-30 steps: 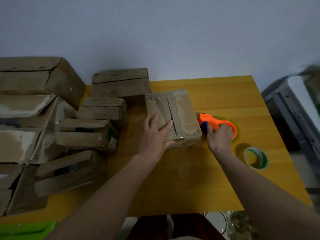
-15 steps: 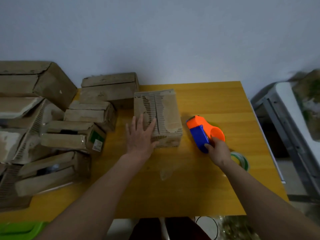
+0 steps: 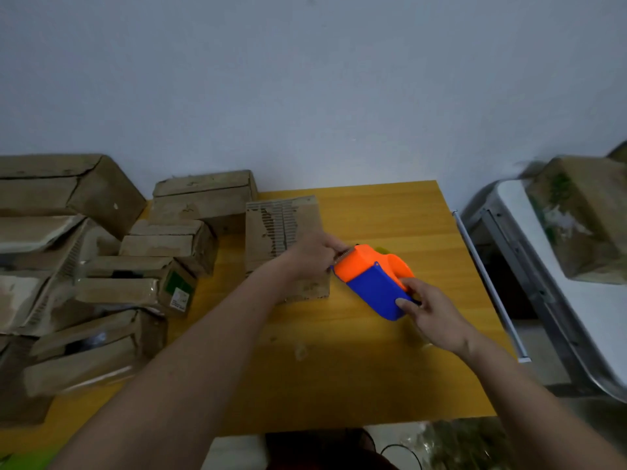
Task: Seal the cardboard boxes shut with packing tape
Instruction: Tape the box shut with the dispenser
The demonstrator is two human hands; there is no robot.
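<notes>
I could read no text anywhere. A green-and-white label (image 3: 178, 290) sat on the end of 1 cardboard box (image 3: 135, 283), its small print too blurred to make out.

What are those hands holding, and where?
The right hand grips the tape dispenser at its blue rear end. The left hand pinches at its toothed front edge.

Cardboard boxes (image 3: 129, 266) on yellow table (image 3: 390, 212)
</notes>
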